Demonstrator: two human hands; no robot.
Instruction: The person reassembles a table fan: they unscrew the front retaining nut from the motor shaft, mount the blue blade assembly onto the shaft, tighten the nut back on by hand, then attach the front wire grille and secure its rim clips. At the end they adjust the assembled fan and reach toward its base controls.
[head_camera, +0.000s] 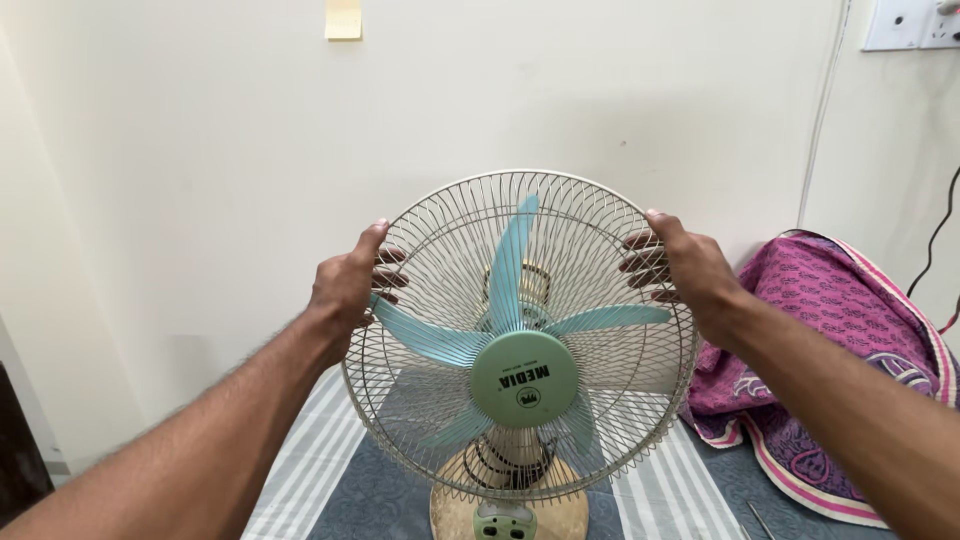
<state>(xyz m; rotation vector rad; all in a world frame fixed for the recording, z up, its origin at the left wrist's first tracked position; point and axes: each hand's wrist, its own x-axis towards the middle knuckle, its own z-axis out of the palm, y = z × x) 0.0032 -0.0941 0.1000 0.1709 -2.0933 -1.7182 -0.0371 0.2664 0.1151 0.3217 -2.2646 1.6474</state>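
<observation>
The table fan stands upright on the striped cloth, its round wire cage and green hub facing straight at the camera. Left hand and right hand grip opposite sides of the cage rim, fingers curled behind the wires, both arms stretched out. There's a yellow sticky note high on the wall, plus a pink patterned cloth bunched at the right edge.

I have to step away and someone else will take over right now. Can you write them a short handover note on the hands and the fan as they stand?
Left hand: gripping the left rim of the fan guard, fingers behind the wires.
Right hand: gripping the right rim the same way.
Table fan: upright on its round base, on the striped cloth; blue blades inside.
Done: both hands placed. Guard still on the fan.
Pink fabric lies to the right.
</observation>
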